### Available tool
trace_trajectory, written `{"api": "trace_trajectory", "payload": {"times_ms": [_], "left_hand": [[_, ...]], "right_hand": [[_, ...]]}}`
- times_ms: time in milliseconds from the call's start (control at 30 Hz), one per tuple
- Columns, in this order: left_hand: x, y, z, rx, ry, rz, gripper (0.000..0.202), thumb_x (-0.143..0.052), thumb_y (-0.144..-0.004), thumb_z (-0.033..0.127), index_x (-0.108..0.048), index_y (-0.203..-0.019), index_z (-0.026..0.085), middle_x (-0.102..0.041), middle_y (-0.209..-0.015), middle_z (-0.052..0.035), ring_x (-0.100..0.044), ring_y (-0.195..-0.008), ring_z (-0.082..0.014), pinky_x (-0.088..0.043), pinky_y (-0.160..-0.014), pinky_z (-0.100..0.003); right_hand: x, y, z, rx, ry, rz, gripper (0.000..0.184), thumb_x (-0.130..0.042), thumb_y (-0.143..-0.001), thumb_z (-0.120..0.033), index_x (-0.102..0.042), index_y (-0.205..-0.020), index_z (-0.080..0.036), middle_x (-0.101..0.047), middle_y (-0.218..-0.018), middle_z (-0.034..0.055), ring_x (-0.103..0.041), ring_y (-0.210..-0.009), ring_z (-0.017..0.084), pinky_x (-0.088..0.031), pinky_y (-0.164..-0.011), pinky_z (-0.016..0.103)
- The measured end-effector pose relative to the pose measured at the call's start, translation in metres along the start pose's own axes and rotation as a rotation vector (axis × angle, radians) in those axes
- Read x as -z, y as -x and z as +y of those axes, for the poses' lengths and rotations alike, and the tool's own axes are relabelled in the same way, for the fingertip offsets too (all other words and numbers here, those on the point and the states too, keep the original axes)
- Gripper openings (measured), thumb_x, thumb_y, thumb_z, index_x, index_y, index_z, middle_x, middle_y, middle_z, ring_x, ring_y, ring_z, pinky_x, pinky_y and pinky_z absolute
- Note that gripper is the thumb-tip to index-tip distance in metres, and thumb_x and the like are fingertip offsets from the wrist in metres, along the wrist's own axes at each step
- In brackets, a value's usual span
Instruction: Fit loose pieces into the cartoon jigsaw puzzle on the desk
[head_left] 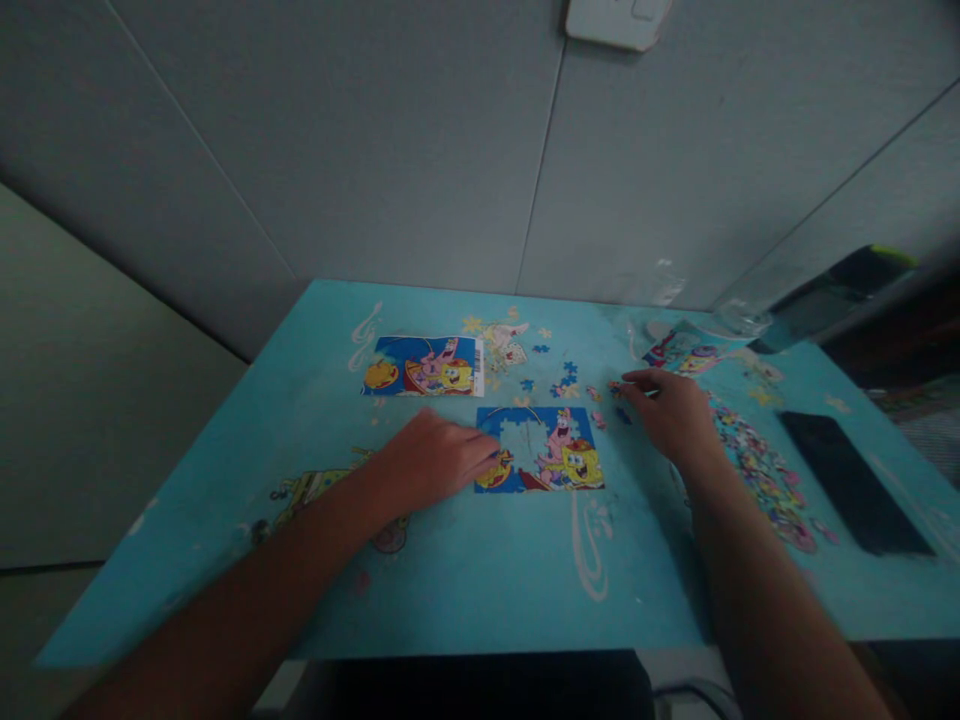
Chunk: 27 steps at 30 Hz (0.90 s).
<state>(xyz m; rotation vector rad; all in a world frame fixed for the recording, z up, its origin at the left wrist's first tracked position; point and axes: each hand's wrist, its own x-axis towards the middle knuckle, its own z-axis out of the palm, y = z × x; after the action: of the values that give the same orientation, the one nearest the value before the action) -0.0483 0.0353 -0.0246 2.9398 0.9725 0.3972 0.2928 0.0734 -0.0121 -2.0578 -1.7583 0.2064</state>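
Observation:
A partly assembled jigsaw puzzle [576, 468] lies on the light-blue table, with a gap in its middle where the tabletop shows. My left hand [442, 455] rests at its left edge, fingers stretched out flat and touching the border. Right of the puzzle, my right hand [664, 405] has thumb and fingertips pinched on a small puzzle piece [616, 388]. More loose pieces, among them a blue cluster [568, 378], lie between the hand and the puzzle's top edge. Above and left of the puzzle is a reference picture card [429, 367] with the same cartoon scene.
A large heap of mixed puzzle pieces [757, 465] spreads beside my right forearm. Further right lies a dark phone-like slab [855, 482]. Clear plastic packaging with a printed picture [694, 350] sits at the back right. A grey panel wall [420, 150] borders the table's rear edge.

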Motion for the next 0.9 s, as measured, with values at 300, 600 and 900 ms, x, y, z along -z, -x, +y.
{"api": "trace_trajectory", "payload": {"times_ms": [300, 600, 900], "left_hand": [[-0.0007, 0.0005, 0.0017, -0.001, -0.035, -0.016, 0.021, -0.048, -0.101, 0.023, -0.068, -0.096, 0.020, -0.067, -0.071, 0.0003, -0.060, -0.062, -0.0131, -0.039, -0.062, -0.027], [-0.0051, 0.0019, -0.0021, 0.028, -0.098, -0.041, 0.010, -0.054, -0.097, 0.019, -0.064, -0.094, 0.021, -0.065, -0.075, 0.0017, -0.062, -0.066, -0.0147, -0.038, -0.057, -0.029], [-0.0034, 0.0010, -0.0008, 0.066, -0.106, 0.008, 0.014, -0.054, -0.098, 0.023, -0.066, -0.092, 0.019, -0.066, -0.073, 0.0001, -0.061, -0.064, -0.0135, -0.042, -0.058, -0.027]], "right_hand": [[-0.0022, 0.0000, 0.0017, -0.018, 0.083, 0.048, 0.033, -0.057, -0.088, -0.040, -0.077, -0.105, -0.020, -0.077, -0.093, 0.0110, -0.070, -0.083, 0.028, -0.047, -0.071, 0.036], [-0.0001, 0.0008, -0.0017, -0.011, 0.095, 0.046, 0.034, -0.056, -0.088, -0.041, -0.076, -0.106, -0.020, -0.077, -0.087, 0.0093, -0.069, -0.077, 0.026, -0.045, -0.067, 0.035], [0.0021, -0.0001, -0.0011, -0.017, 0.093, 0.038, 0.033, -0.057, -0.088, -0.039, -0.076, -0.106, -0.020, -0.077, -0.084, 0.0091, -0.070, -0.076, 0.026, -0.046, -0.067, 0.035]]}}
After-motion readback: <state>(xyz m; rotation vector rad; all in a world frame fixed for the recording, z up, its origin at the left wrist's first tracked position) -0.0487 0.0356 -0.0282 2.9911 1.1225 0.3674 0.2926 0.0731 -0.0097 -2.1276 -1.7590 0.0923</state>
